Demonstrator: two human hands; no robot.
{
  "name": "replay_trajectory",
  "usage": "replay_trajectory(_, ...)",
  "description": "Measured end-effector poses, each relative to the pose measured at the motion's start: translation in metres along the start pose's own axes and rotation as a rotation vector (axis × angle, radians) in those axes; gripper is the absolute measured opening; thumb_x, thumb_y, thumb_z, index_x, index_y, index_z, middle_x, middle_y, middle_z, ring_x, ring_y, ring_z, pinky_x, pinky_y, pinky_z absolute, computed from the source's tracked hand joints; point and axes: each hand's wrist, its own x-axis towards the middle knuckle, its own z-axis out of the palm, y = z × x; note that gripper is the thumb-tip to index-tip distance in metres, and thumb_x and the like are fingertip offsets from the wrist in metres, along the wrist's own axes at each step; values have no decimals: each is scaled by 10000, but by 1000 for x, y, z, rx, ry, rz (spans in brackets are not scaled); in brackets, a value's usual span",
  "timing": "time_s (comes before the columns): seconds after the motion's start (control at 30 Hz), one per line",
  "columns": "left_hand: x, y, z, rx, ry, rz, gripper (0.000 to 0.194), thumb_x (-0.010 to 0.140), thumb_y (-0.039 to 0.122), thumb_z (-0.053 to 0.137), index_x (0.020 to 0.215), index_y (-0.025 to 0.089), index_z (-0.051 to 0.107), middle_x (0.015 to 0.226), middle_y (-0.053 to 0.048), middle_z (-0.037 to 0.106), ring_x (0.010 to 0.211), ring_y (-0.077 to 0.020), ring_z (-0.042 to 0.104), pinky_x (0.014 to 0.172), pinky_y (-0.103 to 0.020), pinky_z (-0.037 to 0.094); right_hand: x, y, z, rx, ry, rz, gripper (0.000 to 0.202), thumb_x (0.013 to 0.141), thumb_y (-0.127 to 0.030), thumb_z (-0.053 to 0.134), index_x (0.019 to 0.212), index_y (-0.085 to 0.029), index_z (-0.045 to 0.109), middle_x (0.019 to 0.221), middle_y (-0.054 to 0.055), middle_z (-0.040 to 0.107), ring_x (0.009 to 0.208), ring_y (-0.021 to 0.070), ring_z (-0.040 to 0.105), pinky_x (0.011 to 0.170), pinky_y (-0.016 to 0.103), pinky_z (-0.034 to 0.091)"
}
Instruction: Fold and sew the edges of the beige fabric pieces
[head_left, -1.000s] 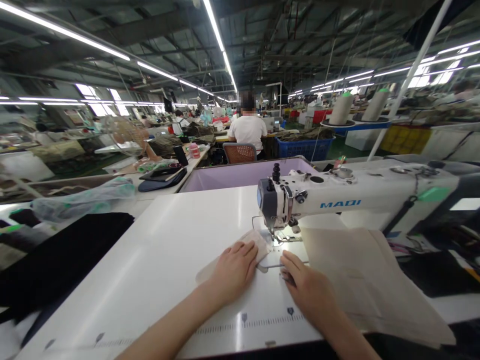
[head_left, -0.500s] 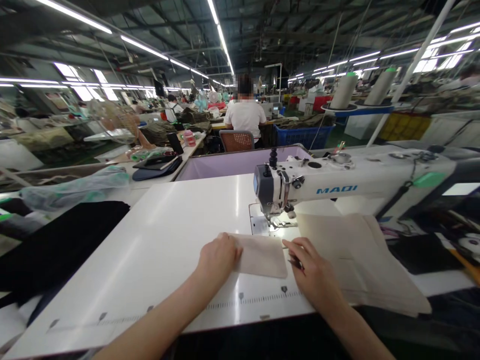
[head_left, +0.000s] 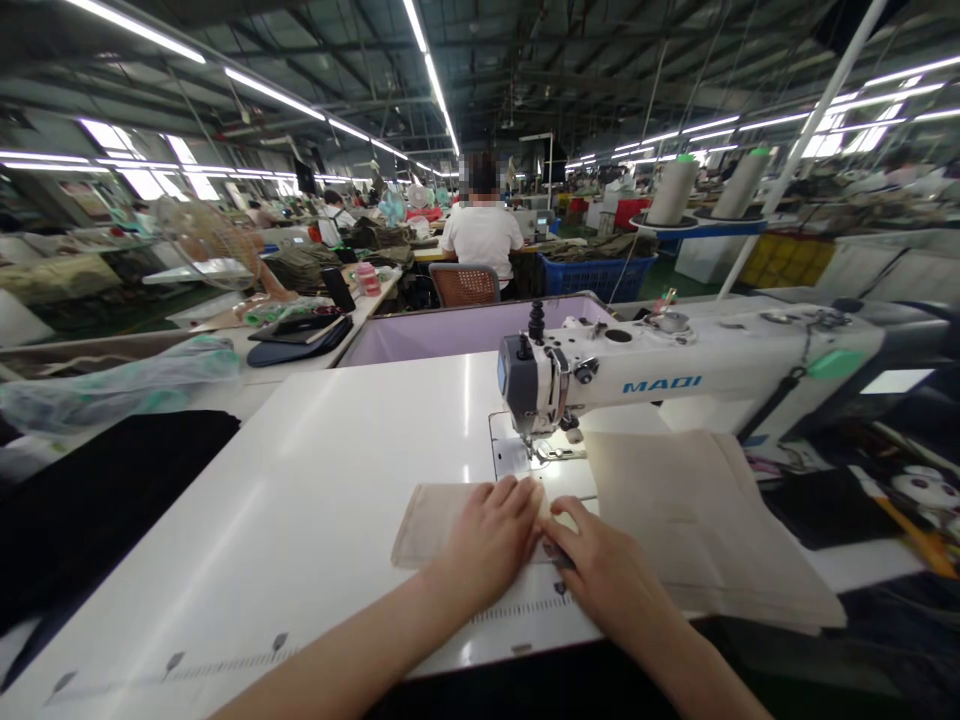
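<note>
A small beige fabric piece (head_left: 429, 522) with a stitched edge lies flat on the white table, in front of the sewing machine (head_left: 555, 385). My left hand (head_left: 496, 528) is closed over its right end, fingers bunched together. Close against those fingertips, my right hand (head_left: 611, 565) pinches at the fabric's right edge. A small dark tool (head_left: 559, 555) is tucked in its curled fingers; its kind is mostly hidden. Just beyond both hands are the needle and presser foot (head_left: 536, 450), with no fabric visible under them.
Larger beige fabric panels (head_left: 675, 515) lie right of my right hand, under the machine arm. Black cloth (head_left: 112, 500) is at the left. A lilac-lined bin (head_left: 450, 330) stands behind the table. Thread cones (head_left: 671, 190) stand at the back right. A person (head_left: 482, 240) sits ahead, facing away.
My left hand has moved right, to the fabric's right end beside my right hand. The fabric piece now extends further left on the table. The view has shifted slightly.
</note>
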Motion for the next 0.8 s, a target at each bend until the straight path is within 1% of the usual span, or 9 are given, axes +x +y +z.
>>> replay_trajectory(0.07,3,-3,8,-9,15,-8,385,1036,318,442,1396,189,483,1358,-120,598,1243,-293,525,972,-430,455,3,4,1,29,32,-13,355,925,-117,521,1240,-220,649,1420,102,564,1079,250,670,853,343,577)
replay_trajectory(0.17,8,-13,8,-26,23,-5,370,1032,308,454,1380,194,500,1358,-101,602,1245,-280,525,978,-423,450,14,6,1,79,37,-23,336,948,-138,512,1249,-213,643,1397,88,598,1113,250,663,915,361,560)
replay_trajectory(0.27,15,-24,3,-46,14,-18,335,1031,288,436,1339,202,535,1327,-99,612,1208,-270,545,960,-414,463,27,6,-2,96,27,7,329,955,-133,520,1256,-205,633,1371,75,620,1088,250,678,907,360,558)
replay_trajectory(0.37,23,-31,0,-70,21,-22,335,1033,296,417,1333,220,545,1290,-101,617,1187,-264,555,954,-408,472,35,6,-5,118,40,26,326,942,-112,532,1235,-213,635,1353,55,630,1082,241,681,875,331,555)
replay_trajectory(0.47,27,-34,0,-79,15,-14,348,1030,296,425,1352,223,537,1301,-101,611,1196,-266,550,958,-410,472,38,8,-6,152,56,26,304,952,-122,524,1216,-226,634,1327,41,643,1080,226,680,845,301,544)
replay_trajectory(0.8,30,-33,3,-55,15,-33,333,1033,283,437,1337,201,549,1332,-97,608,1224,-280,533,976,-431,454,42,12,-3,170,80,33,265,969,-133,531,1179,-249,642,1285,13,663,1032,216,690,804,281,520)
